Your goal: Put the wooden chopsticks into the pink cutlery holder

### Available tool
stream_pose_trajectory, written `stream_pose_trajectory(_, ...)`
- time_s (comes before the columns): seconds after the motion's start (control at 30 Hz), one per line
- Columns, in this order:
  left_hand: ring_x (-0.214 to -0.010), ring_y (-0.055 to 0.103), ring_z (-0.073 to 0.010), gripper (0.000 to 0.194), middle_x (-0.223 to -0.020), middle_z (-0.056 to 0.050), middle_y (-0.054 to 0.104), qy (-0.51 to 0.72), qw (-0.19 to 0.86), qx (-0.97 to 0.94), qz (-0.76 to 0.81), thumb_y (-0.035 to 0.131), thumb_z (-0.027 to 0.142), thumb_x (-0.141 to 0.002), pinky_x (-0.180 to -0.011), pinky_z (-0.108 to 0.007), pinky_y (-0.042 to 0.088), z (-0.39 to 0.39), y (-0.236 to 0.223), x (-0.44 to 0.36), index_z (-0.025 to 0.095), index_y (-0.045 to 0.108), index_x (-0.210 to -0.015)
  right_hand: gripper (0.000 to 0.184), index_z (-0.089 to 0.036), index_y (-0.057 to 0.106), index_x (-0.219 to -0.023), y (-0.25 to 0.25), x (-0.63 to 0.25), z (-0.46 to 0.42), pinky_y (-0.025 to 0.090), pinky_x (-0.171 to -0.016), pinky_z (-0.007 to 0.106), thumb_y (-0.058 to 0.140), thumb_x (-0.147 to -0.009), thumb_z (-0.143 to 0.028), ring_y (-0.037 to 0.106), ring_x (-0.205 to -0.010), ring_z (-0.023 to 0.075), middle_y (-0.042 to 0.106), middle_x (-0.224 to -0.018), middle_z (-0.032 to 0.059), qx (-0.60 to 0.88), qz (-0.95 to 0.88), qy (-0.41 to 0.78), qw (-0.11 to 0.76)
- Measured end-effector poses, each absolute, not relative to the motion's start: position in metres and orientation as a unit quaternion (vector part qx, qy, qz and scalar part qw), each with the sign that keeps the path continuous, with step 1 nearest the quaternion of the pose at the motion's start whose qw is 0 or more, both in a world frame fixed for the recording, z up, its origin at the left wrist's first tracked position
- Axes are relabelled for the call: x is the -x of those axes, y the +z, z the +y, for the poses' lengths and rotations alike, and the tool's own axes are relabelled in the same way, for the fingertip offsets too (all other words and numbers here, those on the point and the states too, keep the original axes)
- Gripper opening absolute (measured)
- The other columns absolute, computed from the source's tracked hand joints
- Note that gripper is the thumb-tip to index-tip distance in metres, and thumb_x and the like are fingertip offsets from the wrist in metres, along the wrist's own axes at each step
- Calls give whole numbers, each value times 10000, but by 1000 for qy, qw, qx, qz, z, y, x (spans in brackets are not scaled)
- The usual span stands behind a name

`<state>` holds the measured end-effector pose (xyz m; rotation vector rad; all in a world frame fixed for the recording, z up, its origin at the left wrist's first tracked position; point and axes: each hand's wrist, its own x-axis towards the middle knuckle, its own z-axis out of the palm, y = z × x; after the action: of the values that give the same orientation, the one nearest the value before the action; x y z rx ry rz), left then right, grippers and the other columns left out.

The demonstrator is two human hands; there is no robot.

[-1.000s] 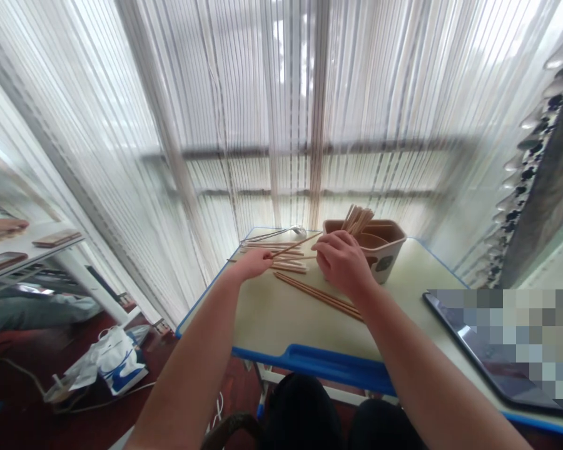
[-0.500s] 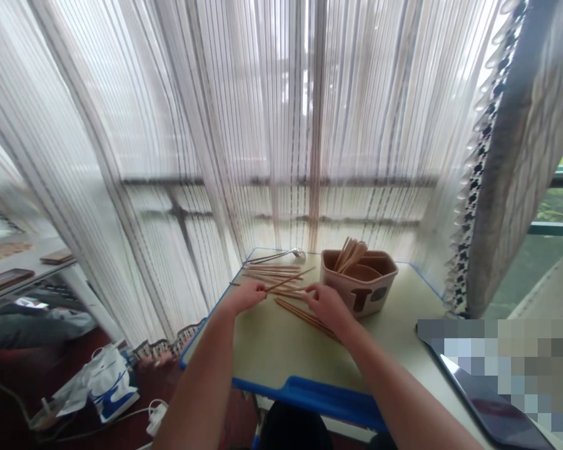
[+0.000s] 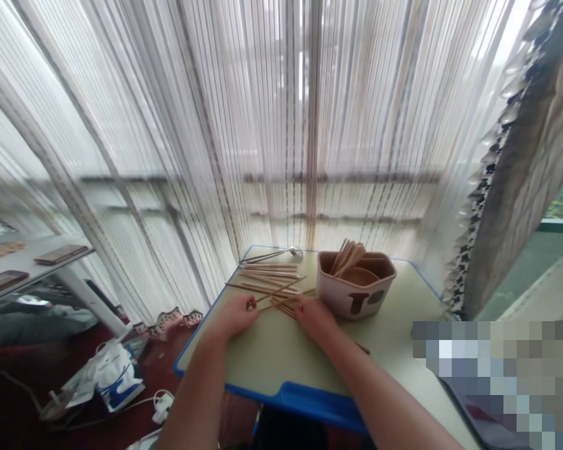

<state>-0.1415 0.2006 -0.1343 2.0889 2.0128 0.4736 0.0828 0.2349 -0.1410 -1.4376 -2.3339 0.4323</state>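
My left hand (image 3: pixel 237 315) is closed on a thin wooden chopstick (image 3: pixel 281 288) that points up and to the right. My right hand (image 3: pixel 315 319) pinches another chopstick (image 3: pixel 274 304), which reaches across toward the left fingers. Beyond both hands, several loose chopsticks (image 3: pixel 267 273) lie roughly side by side on the pale board of a small table. A few more lie under and beside my right hand, partly hidden by it and by the forearm.
A beige box (image 3: pixel 338 300) with a brown inside stands at the right, holding a bundle of wooden sticks (image 3: pixel 349 255). Metal spoons (image 3: pixel 294 252) lie at the back edge. The table has a blue rim (image 3: pixel 309 400). Sheer curtains (image 3: pixel 272 125) hang behind.
Both hands have moved slightly nearer to me, the left one also leftward. The chopsticks they hold came along, now fanned apart between them. The view has shifted slightly.
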Motion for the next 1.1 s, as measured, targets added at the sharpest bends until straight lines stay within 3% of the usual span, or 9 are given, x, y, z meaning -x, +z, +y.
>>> stream_pose_trajectory(0.1, -710, 543, -155, 177, -727, -19, 615, 190, 83, -713, 669, 470, 206, -702, -623, -245, 356, 200, -129, 140, 167, 633, -758, 330, -182, 627, -1016, -135, -84, 234, 429, -677, 242, 356, -897, -326, 626, -775, 176, 685, -861, 79, 492, -822, 146, 246)
stream_pose_trajectory(0.23, -747, 557, -156, 229, -750, -29, 628, 196, 88, -737, 640, 443, 186, -734, -681, -250, 388, 199, -123, 136, 176, 671, -751, 429, -248, 422, -1300, -121, -82, 231, 429, -650, 259, 409, -875, -303, 632, -772, 189, 675, -972, 83, 471, -849, 61, 233)
stream_pose_trajectory(0.43, -818, 567, -186, 234, -849, -41, 618, 219, -29, -758, 614, 504, 189, -699, -805, -314, 414, 177, -102, 144, 224, 678, -853, 279, -179, 603, -984, -89, -76, 220, 422, -641, 312, 350, -892, -252, 641, -737, 245, 681, -795, 129, 468, -870, -12, 156)
stream_pose_trajectory(0.53, -1113, 450, -290, 596, -1188, -110, 495, 407, -239, -649, 597, 617, 288, -635, -963, -437, 337, 160, -96, 154, 206, 493, -1212, 317, -163, 604, -939, -62, -89, 212, 417, -625, 306, 336, -901, -327, 634, -725, 239, 677, -788, 136, 503, -841, 12, 200)
stream_pose_trajectory(0.63, -1142, 421, -282, 801, -1271, -166, 377, 630, -325, -464, 531, 594, 339, -672, -913, -440, 399, 155, -95, 146, 144, 219, -1353, 355, -181, 595, -860, -30, -124, 203, 396, -572, 252, 349, -893, -435, 606, -654, 173, 662, -734, 80, 475, -817, 132, 298)
stream_pose_trajectory(0.77, -1034, 518, -221, 673, -1172, -122, 485, 666, -97, -518, 527, 571, 370, -741, -855, -386, 457, 178, -92, 90, 172, 282, -1316, 477, -183, 515, -742, 7, -189, 205, 278, -388, 205, 251, -880, -555, 380, -339, 89, 433, -400, -46, 412, -712, 336, 459)
stream_pose_trajectory(0.9, -1154, 467, -262, 908, -1314, -156, 419, 543, 176, -660, 488, 709, 399, -640, -914, -405, 432, 224, -93, 17, 198, 209, -1370, 425, -172, 550, -754, 17, -237, 240, 257, -397, 203, 324, -863, -515, 368, -371, 85, 400, -419, -56, 430, -626, 278, 588)
stream_pose_trajectory(1.0, -1202, 434, -288, 1071, -1357, -204, 363, 504, 313, -660, 460, 772, 401, -558, -948, -412, 409, 257, -100, -15, 171, 142, -1393, 417, -150, 621, -726, 9, -250, 274, 361, -518, 221, 378, -849, -465, 529, -563, 125, 588, -604, 28, 498, -649, 168, 550)
stream_pose_trajectory(1.1, -1157, 482, -275, 1014, -1304, -185, 431, 512, 346, -648, 444, 782, 404, -539, -935, -404, 428, 276, -107, -24, 173, 229, -1357, 427, -140, 661, -743, -2, -249, 298, 392, -618, 234, 357, -870, -412, 585, -683, 148, 659, -731, 66, 534, -698, 108, 465)
